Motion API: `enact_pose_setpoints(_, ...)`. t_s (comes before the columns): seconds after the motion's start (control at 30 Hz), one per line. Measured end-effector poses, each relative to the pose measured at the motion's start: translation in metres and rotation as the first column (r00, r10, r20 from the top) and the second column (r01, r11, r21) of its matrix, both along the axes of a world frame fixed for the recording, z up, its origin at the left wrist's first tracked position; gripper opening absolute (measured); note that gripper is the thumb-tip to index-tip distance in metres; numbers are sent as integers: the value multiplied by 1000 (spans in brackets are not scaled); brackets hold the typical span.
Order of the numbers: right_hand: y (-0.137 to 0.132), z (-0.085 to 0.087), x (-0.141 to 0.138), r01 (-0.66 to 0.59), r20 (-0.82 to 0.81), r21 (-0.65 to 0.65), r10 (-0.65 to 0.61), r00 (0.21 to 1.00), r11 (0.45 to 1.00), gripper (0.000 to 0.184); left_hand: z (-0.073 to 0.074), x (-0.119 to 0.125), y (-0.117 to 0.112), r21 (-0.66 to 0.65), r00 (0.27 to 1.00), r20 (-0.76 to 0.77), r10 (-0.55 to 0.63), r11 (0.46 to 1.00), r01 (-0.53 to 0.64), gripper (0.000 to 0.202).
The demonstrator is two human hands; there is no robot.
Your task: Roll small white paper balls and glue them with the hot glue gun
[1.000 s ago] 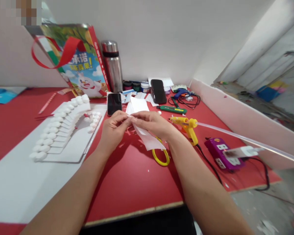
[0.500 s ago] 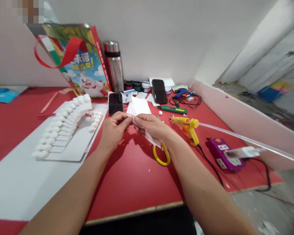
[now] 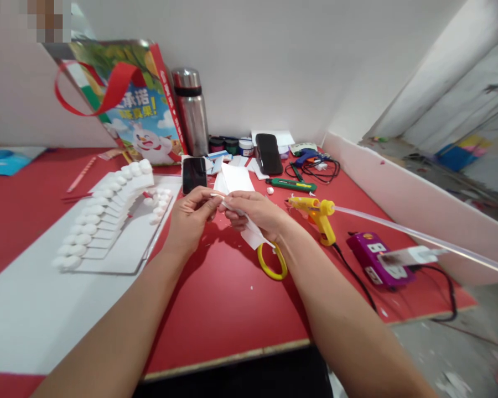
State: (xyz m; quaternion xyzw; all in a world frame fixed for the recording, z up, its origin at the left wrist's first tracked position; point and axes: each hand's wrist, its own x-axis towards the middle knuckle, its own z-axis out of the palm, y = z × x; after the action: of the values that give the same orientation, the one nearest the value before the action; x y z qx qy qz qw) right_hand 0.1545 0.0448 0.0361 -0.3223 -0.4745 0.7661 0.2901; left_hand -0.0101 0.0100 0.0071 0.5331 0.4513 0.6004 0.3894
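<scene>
A thin white piece of paper (image 3: pixel 255 233) hangs from my right hand (image 3: pixel 253 210), whose fingers are closed on it. My left hand (image 3: pixel 196 214) pinches the narrow, rolled-looking white end of the same paper, and the fingertips of both hands meet over the red table. Under my right wrist shows the yellow handle of scissors (image 3: pixel 273 275); their blades are hidden. White folded paper (image 3: pixel 237 179) lies just beyond my hands. To the left stands a curved white model staircase (image 3: pixel 108 207) edged with cotton-like white balls, on a white board (image 3: pixel 29 309).
A yellow glue gun (image 3: pixel 315 207) with a long glue stick lies right, near a purple power strip (image 3: pixel 379 260). Behind are a green cutter (image 3: pixel 292 184), two phones (image 3: pixel 195 176), paint jars (image 3: pixel 231 146), a steel flask (image 3: pixel 191 113) and a colourful gift bag (image 3: pixel 139 110).
Both hands stay together in nearly the same place. The paper's hanging part has turned and shows more below my right hand, and its narrow end shows more clearly at my left fingertips.
</scene>
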Motion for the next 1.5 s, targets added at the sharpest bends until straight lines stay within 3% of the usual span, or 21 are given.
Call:
enact_pose_setpoints(0.2,3,-1,0,27,33,51,-29,999,998,14,-2,1,0,12,1000,-21,-10,1000,10,9)
enact_pose_setpoints(0.4,1,1,-2,166,122,206,-193,973,964,13,-2,4,0,-67,997,65,-44,997,48,18)
enact_pose_setpoints(0.53,2,-3,-1,120,240,366,-218,946,923,17,-2,2,-1,-70,997,-78,-27,997,22,19)
enact_pose_setpoints(0.63,4,-9,1,60,313,582,-291,904,811,22,-3,-1,-2,-50,983,-181,5,999,-14,19)
enact_pose_setpoints(0.77,4,-12,4,-116,411,802,-401,818,586,27,0,-4,-2,-108,969,-247,-19,994,-8,21)
enact_pose_setpoints(0.83,4,-11,6,-189,447,832,-427,786,521,25,3,-5,-3,-124,959,-278,-57,992,23,22)
enact_pose_setpoints(0.9,3,-9,7,-239,478,833,-433,765,498,22,6,-5,-3,-97,938,-342,-63,995,31,18)
enact_pose_setpoints(1.03,2,-7,7,-295,529,820,-450,719,492,21,7,-5,-3,-28,893,-450,-10,1000,-2,16)
enact_pose_setpoints(1.17,3,-11,4,-278,525,820,-464,714,500,22,2,-2,-3,111,845,-522,120,991,-72,18)
enact_pose_setpoints(1.23,5,-13,2,-226,502,819,-470,726,527,23,-1,0,-3,139,851,-503,152,986,-94,18)
enact_pose_setpoints(1.37,8,-16,2,-108,448,794,-455,770,599,25,-6,-1,-1,123,878,-466,107,991,-55,21)
enact_pose_setpoints(1.5,10,-20,2,-14,400,752,-439,805,659,25,-6,-2,-1,226,815,-548,186,972,-69,20)
